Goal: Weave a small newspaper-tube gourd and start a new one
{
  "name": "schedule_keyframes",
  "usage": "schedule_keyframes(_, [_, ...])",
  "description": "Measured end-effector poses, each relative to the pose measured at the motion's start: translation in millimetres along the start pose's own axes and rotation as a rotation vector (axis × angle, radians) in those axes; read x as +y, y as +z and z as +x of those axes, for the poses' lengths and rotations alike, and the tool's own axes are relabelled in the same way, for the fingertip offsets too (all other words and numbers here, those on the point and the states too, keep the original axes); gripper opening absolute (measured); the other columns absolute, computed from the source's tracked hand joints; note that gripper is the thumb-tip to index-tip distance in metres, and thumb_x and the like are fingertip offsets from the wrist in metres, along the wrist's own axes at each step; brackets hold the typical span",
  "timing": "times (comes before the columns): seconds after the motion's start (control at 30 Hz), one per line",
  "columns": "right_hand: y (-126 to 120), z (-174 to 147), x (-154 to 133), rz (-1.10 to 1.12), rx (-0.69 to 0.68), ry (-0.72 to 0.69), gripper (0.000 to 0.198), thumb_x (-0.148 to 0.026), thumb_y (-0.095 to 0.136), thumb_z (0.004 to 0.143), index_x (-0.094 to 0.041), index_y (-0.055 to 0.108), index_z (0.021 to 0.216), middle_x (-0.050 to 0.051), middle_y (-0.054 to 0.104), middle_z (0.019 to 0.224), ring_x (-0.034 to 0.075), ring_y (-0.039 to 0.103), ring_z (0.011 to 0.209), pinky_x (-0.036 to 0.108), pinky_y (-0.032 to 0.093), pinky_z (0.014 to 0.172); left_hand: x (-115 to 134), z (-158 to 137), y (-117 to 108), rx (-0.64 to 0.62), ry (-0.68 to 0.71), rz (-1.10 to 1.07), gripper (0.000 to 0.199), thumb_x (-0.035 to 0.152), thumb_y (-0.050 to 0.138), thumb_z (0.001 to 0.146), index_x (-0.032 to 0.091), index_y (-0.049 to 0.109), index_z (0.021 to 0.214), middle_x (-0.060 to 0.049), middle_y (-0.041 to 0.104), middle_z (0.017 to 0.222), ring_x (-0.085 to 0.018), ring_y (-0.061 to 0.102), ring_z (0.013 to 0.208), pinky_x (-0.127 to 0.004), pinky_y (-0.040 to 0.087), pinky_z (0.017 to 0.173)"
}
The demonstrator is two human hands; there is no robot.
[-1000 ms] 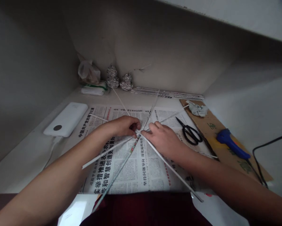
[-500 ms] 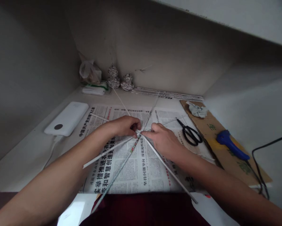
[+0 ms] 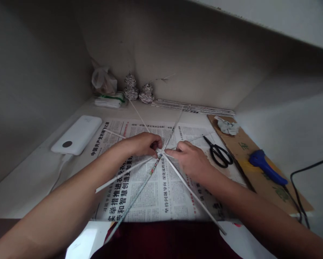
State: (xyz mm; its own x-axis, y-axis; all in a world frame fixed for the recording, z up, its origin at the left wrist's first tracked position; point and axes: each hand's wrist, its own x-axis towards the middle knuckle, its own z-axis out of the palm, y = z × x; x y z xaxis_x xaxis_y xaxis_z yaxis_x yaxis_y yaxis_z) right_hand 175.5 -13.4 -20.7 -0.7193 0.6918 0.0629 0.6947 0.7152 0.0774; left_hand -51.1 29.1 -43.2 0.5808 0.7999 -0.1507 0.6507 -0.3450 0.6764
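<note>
Rolled paper tubes (image 3: 189, 190), thin and crossed in a star, lying on the newspaper (image 3: 150, 196) spread over the desk (image 3: 23, 187), with the crossing point just between the two hands. Light, hollow and likely springy along their length, easily kinked or flattened by a hard pinch, so best taken right at the crossing, where the overlap gives the most body and the loose ends cannot swing. Left hand (image 3: 142, 144) curled down over the crossing, its grip narrow, fingertips pressing the tubes to the paper. Right hand (image 3: 193, 160) beside it, forefinger and thumb drawn close in a tight pinch at the same spot, apparently on one tube; exact contact too small to tell. Scissors (image 3: 219, 154) just right of that hand, blue glue gun (image 3: 266, 169) farther right on cardboard (image 3: 291, 201), power bank (image 3: 77, 135) at left. Against half a second earlier, almost nothing changed: hands in the same place, right hand shifted very slightly rightward, tubes spread as before.
</note>
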Motion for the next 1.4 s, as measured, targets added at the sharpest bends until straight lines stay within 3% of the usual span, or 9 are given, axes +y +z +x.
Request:
schedule_keyframes(0.47, [2,3,-2,-0.053,0.004,-0.068,0.026,-0.027,0.048,0.092,-0.03,0.064,0.112,0.007,0.053,0.088,0.021,0.042,0.081,0.03,0.028,0.064,0,0,0,0.006,-0.004,0.003,0.033,0.025,0.074,0.064,0.02,0.062,0.094,0.002,0.063,0.079,-0.014,0.057,0.074,-0.022,0.039,0.064])
schedule_keyframes(0.67, [-7,5,4,-0.135,0.015,-0.157,0.027,-0.018,0.048,0.091,-0.027,0.065,0.109,0.007,0.054,0.09,0.022,0.042,0.086,0.031,0.029,0.069,-1,0,0,0.005,0.009,0.015,0.033,0.026,0.073,0.065,0.02,0.062,0.096,0.002,0.063,0.079,-0.014,0.057,0.073,-0.022,0.038,0.064])
schedule_keyframes(0.77, [-8,2,9,-0.125,0.024,-0.113,0.035,-0.013,0.049,0.089,-0.03,0.064,0.115,0.006,0.052,0.089,0.021,0.043,0.084,0.03,0.027,0.066,0,0,0,0.005,0.012,0.025,0.035,0.026,0.074,0.064,0.02,0.062,0.096,0.001,0.064,0.079,-0.015,0.058,0.073,-0.022,0.038,0.064])
schedule_keyframes(0.9, [-5,1,8,-0.037,0.043,-0.057,0.035,-0.019,0.048,0.091,-0.035,0.062,0.118,0.005,0.05,0.087,0.02,0.043,0.081,0.029,0.026,0.062,1,0,0,0.005,0.005,0.025,0.035,0.025,0.074,0.064,0.019,0.062,0.096,0.001,0.064,0.08,-0.015,0.058,0.074,-0.023,0.039,0.065])
schedule_keyframes(1.1, [1,6,-2,-0.019,0.018,-0.067,0.026,-0.026,0.045,0.094,-0.031,0.067,0.108,0.006,0.051,0.086,0.021,0.044,0.082,0.03,0.028,0.064,1,-1,0,0.007,0.01,0.023,0.032,0.024,0.073,0.064,0.019,0.061,0.093,0.002,0.063,0.079,-0.014,0.057,0.073,-0.022,0.038,0.064])
schedule_keyframes(1.4, [1,6,2,-0.143,0.047,-0.139,0.023,-0.025,0.052,0.091,-0.028,0.065,0.11,0.006,0.052,0.086,0.021,0.043,0.082,0.031,0.03,0.068,-2,1,1,0.009,0.011,0.01,0.033,0.025,0.074,0.065,0.019,0.061,0.095,0.002,0.063,0.079,-0.014,0.057,0.073,-0.021,0.039,0.064])
